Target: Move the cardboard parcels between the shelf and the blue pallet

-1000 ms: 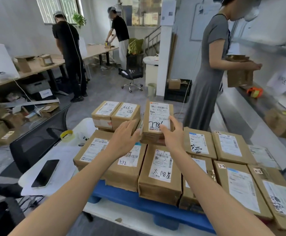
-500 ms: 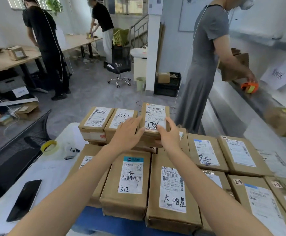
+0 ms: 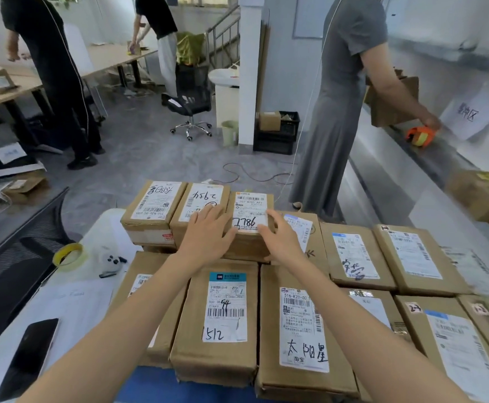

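"On the stack's far row, seen from the head camera: why both hands on one box?"

"Left hand [image 3: 205, 238] and right hand [image 3: 282, 242] flank the small parcel [image 3: 249, 206], fingers nearly straight, pressing its sides rather than curling round. It sits atop other boxes [image 3: 304, 315] on the blue pallet [image 3: 150, 386], snug against its neighbour [image 3: 202, 199]. I'd guess the squeeze keeps it square."

L hand [image 3: 208, 237] & R hand [image 3: 281, 242] touch sides of small parcel [image 3: 250, 205] atop stacked parcels [image 3: 226, 309] on blue pallet [image 3: 156, 386].
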